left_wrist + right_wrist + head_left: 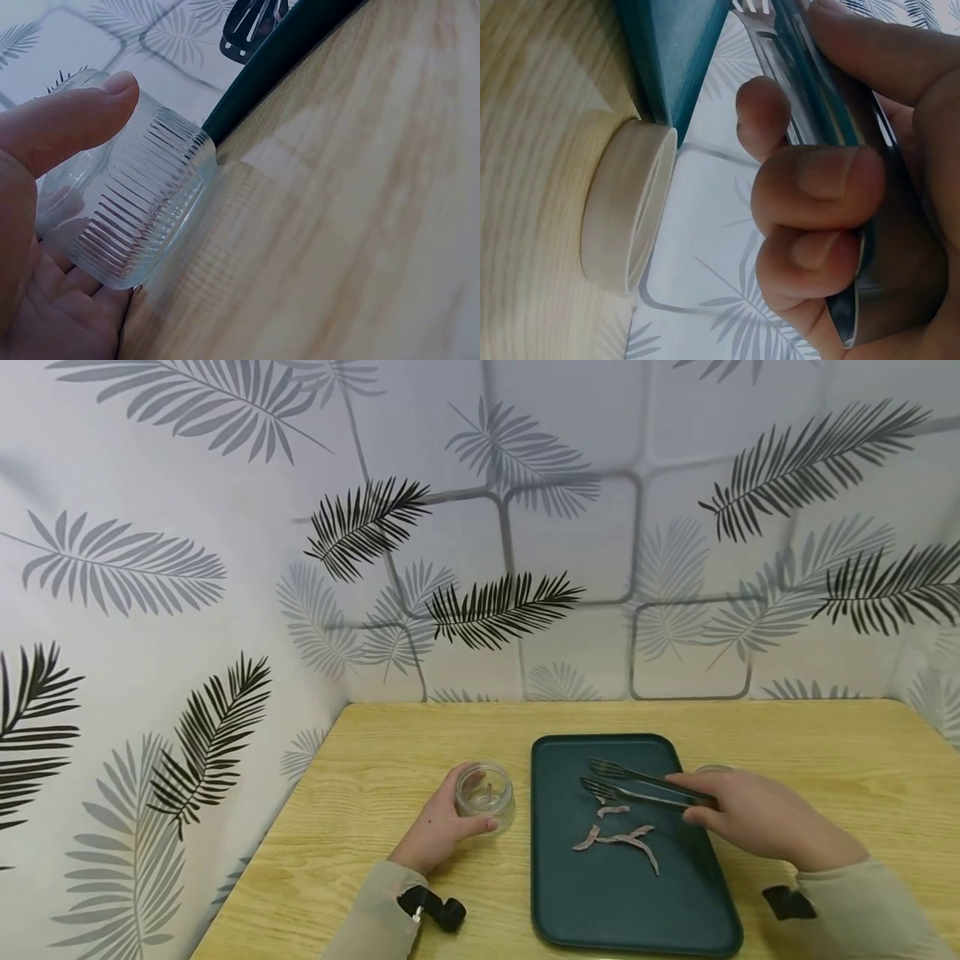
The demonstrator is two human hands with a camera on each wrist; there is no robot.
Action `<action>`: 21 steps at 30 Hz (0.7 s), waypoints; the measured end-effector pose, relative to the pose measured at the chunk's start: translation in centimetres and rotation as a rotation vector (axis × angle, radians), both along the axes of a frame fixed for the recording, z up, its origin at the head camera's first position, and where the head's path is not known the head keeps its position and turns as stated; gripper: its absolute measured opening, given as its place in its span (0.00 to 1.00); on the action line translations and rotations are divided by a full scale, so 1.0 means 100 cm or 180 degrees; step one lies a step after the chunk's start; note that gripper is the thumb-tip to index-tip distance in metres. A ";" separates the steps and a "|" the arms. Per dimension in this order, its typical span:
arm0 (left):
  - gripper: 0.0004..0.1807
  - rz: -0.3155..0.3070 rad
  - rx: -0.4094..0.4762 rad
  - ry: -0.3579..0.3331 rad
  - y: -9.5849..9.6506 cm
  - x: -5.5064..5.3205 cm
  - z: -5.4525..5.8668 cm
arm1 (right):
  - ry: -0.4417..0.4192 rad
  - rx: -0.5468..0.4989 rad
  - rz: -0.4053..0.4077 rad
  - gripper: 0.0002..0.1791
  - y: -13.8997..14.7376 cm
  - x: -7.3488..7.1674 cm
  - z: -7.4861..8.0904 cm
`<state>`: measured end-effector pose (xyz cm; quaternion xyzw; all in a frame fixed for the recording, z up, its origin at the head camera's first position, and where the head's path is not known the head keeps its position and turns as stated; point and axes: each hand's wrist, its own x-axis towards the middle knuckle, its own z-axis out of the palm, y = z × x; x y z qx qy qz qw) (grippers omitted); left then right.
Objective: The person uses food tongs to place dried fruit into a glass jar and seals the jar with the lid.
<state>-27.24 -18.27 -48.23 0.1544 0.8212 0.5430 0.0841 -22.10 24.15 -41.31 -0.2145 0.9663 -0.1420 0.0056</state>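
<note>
My left hand (438, 822) holds a clear glass jar (150, 195) with ribbed sides, thumb and fingers around it. Inside the jar a small dark sliver shows faintly. The jar is left of a dark green tray (630, 910). In my right hand (757, 814) is a pair of metal tongs (615, 770) with fork-like slotted ends, gripped between thumb and curled fingers. Its tips are apart, over the upper part of the tray. Several thin, brownish-pink shriveled strips (630, 841) lie on the tray below the tips; one piece lies by the lower tip.
Behind my right hand, a round beige lid-like ring (622, 206) lies on the wooden table (420, 735) beside the tray. Feather-patterned walls (465, 668) border the table at the back and left.
</note>
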 end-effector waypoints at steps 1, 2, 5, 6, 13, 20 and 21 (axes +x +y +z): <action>0.51 -0.0002 0.0007 -0.0005 0.000 0.000 0.000 | 0.0003 0.0002 0.0003 0.28 0.001 0.000 0.000; 0.51 -0.0004 0.0010 -0.0008 0.000 0.000 0.000 | -0.0004 0.0003 0.0006 0.28 0.001 0.000 0.000; 0.51 0.0000 0.0009 -0.0012 0.001 0.000 0.001 | -0.0001 0.0009 0.0028 0.27 0.001 0.000 0.001; 0.51 0.0003 0.0005 -0.0010 0.001 0.000 0.001 | 0.0009 0.0010 0.0038 0.27 0.001 0.000 0.002; 0.51 0.0023 -0.0032 0.0007 0.001 0.001 0.002 | 0.0104 0.0052 0.0126 0.27 0.002 0.001 0.003; 0.50 0.0003 0.0007 0.0008 0.001 0.001 0.000 | 0.0095 0.0039 0.0139 0.28 0.001 0.001 0.005; 0.50 0.0004 -0.0005 0.0009 0.001 0.001 0.001 | 0.0095 0.0032 0.0130 0.28 0.000 0.001 0.005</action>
